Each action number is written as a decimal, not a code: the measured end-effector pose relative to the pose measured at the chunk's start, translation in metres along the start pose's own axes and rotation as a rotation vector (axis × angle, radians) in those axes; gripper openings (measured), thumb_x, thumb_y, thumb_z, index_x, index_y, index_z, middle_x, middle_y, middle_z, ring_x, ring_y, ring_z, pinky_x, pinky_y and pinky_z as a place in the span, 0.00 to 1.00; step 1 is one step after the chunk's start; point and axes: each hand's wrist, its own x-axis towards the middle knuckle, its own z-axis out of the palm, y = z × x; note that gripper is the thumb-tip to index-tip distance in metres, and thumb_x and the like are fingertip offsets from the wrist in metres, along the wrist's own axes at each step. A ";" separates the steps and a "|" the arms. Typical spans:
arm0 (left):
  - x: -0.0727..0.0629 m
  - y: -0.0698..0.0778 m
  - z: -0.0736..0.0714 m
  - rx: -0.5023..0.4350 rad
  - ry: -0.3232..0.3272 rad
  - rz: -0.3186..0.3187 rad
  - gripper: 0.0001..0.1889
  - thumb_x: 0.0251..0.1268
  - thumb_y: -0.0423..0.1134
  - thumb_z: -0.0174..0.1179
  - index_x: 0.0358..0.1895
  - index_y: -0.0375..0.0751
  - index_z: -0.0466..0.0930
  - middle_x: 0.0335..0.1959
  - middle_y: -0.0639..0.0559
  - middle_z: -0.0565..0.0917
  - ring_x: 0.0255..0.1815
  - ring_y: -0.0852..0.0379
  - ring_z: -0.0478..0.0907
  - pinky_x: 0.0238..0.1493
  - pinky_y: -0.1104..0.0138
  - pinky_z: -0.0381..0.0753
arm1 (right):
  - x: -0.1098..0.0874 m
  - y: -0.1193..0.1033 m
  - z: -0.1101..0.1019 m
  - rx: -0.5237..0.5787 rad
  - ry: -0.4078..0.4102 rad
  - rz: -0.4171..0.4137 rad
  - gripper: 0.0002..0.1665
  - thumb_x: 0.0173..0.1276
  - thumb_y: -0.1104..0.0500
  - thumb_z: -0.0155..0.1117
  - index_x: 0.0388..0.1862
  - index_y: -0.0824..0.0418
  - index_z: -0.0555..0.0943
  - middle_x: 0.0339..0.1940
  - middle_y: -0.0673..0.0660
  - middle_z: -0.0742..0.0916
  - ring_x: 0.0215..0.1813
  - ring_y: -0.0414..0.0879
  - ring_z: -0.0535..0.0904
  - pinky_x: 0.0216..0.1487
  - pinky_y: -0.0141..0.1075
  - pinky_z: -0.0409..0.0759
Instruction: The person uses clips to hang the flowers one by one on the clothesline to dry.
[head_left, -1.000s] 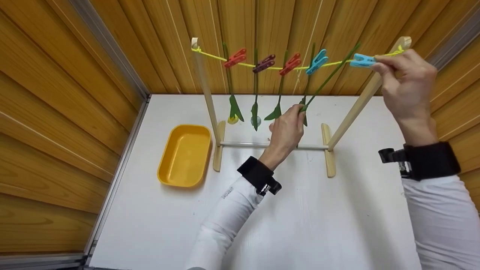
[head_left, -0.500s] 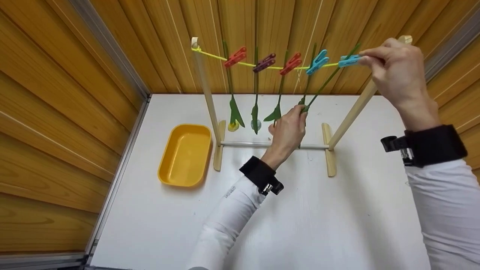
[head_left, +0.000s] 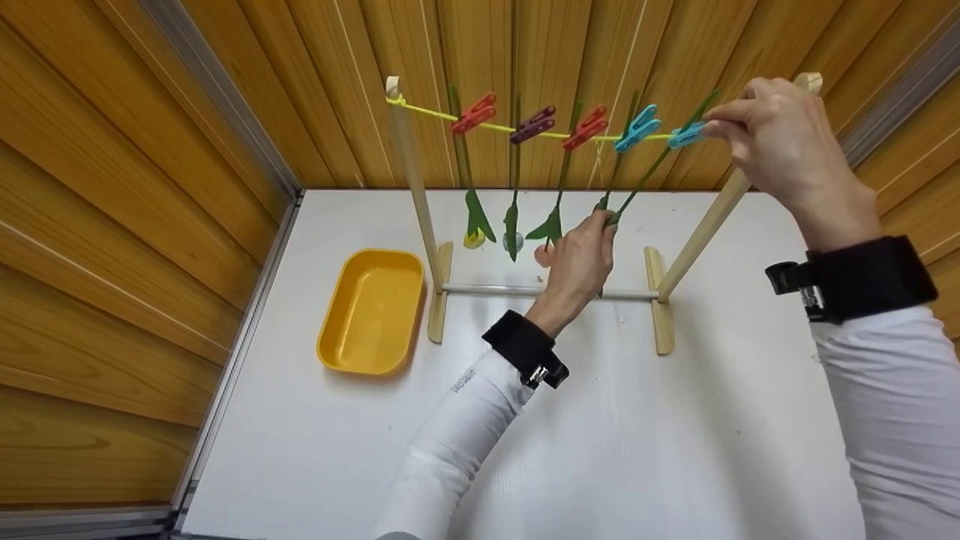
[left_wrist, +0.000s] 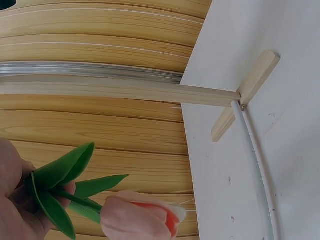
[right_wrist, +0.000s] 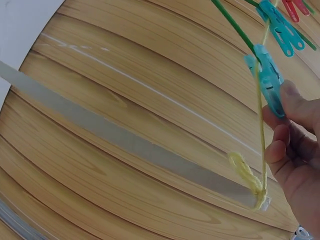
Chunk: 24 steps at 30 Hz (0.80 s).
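Observation:
My left hand [head_left: 574, 262] pinches a tulip by its leafy part, with green leaves and a pink bloom [left_wrist: 140, 217] sticking out past the fingers in the left wrist view. Its bare stem [head_left: 651, 172] slants up to a yellow cord [head_left: 431, 114]. There my right hand [head_left: 795, 150] pinches the handle end of a light blue clothespin [right_wrist: 270, 80], whose nose meets both stem and cord. Farther left along the cord, another blue clothespin [head_left: 637, 129], two red ones and a purple clothespin [head_left: 532, 125] hold several more tulips hanging bloom down.
A wooden rack carries the cord between two posts; its right post [head_left: 701, 240] stands under my right hand. A pale bar [head_left: 487, 289] joins the feet. The yellow tub [head_left: 367, 315] sits left of the rack on the white table [head_left: 637, 450]. Wood-patterned walls enclose the back and left.
My right hand has moved left along the cord, bringing the blue clothespin from beside the stem onto it. My left hand keeps its grip on the tulip, shifting slightly right.

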 end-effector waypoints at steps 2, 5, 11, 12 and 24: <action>0.001 0.000 0.001 -0.010 -0.001 0.012 0.12 0.78 0.42 0.49 0.54 0.45 0.80 0.46 0.54 0.88 0.45 0.56 0.87 0.40 0.63 0.83 | 0.000 0.000 -0.001 -0.018 -0.014 -0.017 0.13 0.70 0.64 0.62 0.46 0.74 0.85 0.31 0.65 0.77 0.35 0.52 0.64 0.37 0.37 0.55; 0.002 0.000 0.003 -0.020 -0.012 0.044 0.13 0.78 0.41 0.49 0.55 0.43 0.79 0.46 0.53 0.88 0.45 0.56 0.86 0.43 0.65 0.84 | 0.000 0.000 -0.001 -0.028 -0.029 -0.027 0.14 0.71 0.64 0.62 0.47 0.74 0.84 0.33 0.66 0.78 0.36 0.54 0.66 0.37 0.38 0.56; 0.003 0.000 0.002 -0.038 -0.042 0.088 0.14 0.79 0.41 0.47 0.57 0.42 0.78 0.46 0.53 0.87 0.44 0.58 0.86 0.44 0.69 0.83 | -0.004 0.002 0.001 0.019 0.013 0.021 0.18 0.72 0.61 0.61 0.55 0.71 0.82 0.44 0.71 0.84 0.41 0.59 0.73 0.41 0.35 0.62; 0.004 0.000 0.001 -0.044 -0.044 0.091 0.14 0.79 0.41 0.48 0.57 0.42 0.78 0.46 0.53 0.87 0.44 0.58 0.86 0.44 0.69 0.83 | -0.006 0.002 0.002 0.030 0.029 0.033 0.19 0.72 0.60 0.61 0.56 0.71 0.81 0.45 0.72 0.85 0.40 0.56 0.74 0.41 0.32 0.62; -0.001 0.003 -0.002 -0.058 -0.105 0.109 0.17 0.77 0.44 0.51 0.59 0.40 0.78 0.47 0.50 0.87 0.47 0.57 0.86 0.50 0.69 0.83 | -0.017 -0.002 0.022 0.282 0.406 0.045 0.19 0.67 0.61 0.68 0.55 0.66 0.83 0.49 0.66 0.88 0.36 0.14 0.69 0.38 0.13 0.67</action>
